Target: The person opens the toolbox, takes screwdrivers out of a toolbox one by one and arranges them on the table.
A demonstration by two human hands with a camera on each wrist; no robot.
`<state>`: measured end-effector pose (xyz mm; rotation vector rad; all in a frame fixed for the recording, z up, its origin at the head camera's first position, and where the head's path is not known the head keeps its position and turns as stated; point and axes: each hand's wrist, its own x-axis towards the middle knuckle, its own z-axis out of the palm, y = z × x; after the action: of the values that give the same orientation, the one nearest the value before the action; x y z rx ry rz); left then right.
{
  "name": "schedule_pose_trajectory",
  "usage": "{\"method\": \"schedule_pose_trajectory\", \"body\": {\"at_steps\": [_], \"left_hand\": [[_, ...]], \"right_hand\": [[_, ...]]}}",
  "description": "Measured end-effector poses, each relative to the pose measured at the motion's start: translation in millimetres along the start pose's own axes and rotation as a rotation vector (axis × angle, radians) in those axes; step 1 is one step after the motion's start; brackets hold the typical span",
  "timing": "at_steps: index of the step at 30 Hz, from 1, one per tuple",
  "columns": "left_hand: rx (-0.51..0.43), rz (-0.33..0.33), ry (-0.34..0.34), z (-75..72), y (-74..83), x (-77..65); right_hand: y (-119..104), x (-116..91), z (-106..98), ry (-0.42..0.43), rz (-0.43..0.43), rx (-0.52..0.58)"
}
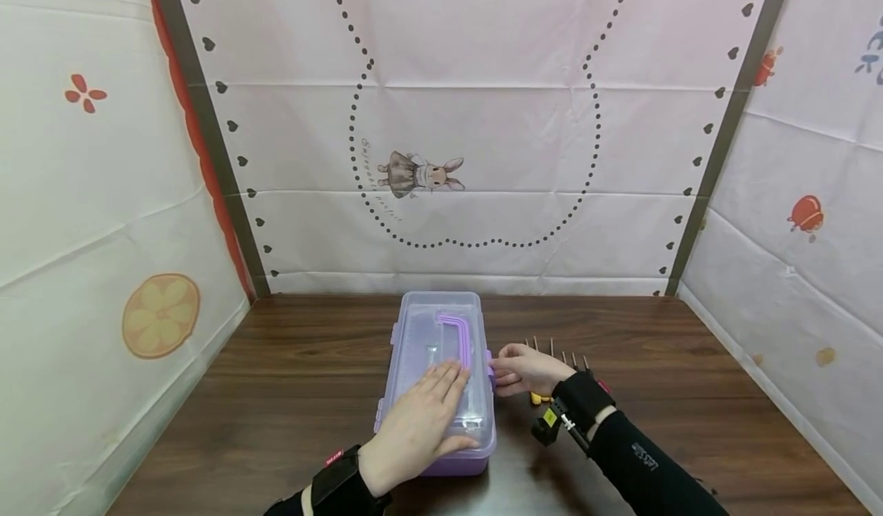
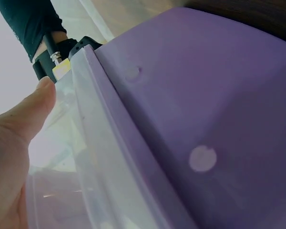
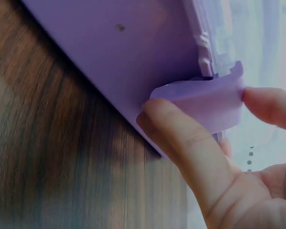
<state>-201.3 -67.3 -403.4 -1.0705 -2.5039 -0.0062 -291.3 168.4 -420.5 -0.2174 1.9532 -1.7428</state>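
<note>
A purple plastic storage box with a clear lid stands lengthwise on the table, its lid down. A purple carrying handle lies folded on the lid. My left hand rests flat on the lid's near half, fingers straight and thumb spread toward the right edge. At the box's right side, my right hand pinches a purple latch. In the right wrist view the thumb is at the latch's upper edge and the fingers lie along its lower end; the latch sticks out from the box wall.
Several thin tools with metal shafts and yellow or dark handles stand just behind my right hand, partly hidden by it. The brown wooden table is enclosed by white printed cloth at the back and both sides.
</note>
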Motion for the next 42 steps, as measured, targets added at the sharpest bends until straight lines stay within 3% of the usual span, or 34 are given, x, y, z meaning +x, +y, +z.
{"method": "schedule_pose_trajectory", "body": {"at_steps": [6,9,12,18,22,27,35,39,42], "left_hand": [[-0.001,0.018,0.014,0.4,-4.4,-2.8],[-0.006,0.024,0.025,0.3,-5.4,-4.3],[-0.006,0.031,0.038,1.0,-5.3,-4.0],[0.000,0.022,0.010,1.3,-3.3,-3.2],[0.015,0.024,-0.003,0.5,-3.0,-4.7],[0.030,0.057,0.018,0.0,-9.6,-5.1],[-0.041,0.127,0.091,4.7,-31.1,-6.9],[-0.051,0.168,0.117,8.3,-42.2,-10.1],[-0.110,0.195,0.136,10.1,-51.8,-12.6]], "right_hand": [[2.4,0.3,1.8,-0.055,-0.010,0.045],[1.7,-1.6,2.9,-0.058,-0.029,-0.002],[-2.3,-3.6,4.7,-0.025,-0.069,-0.162],[-12.9,-8.3,7.2,0.094,-0.240,-0.682],[-14.7,-15.9,9.3,0.143,-0.332,-0.899],[-12.4,-26.0,11.2,0.240,-0.385,-1.053],[6.4,-32.4,7.0,0.437,-0.401,-1.303],[17.5,-35.2,0.8,0.504,-0.403,-1.337],[23.1,-37.8,-4.1,0.532,-0.397,-1.324]]}}
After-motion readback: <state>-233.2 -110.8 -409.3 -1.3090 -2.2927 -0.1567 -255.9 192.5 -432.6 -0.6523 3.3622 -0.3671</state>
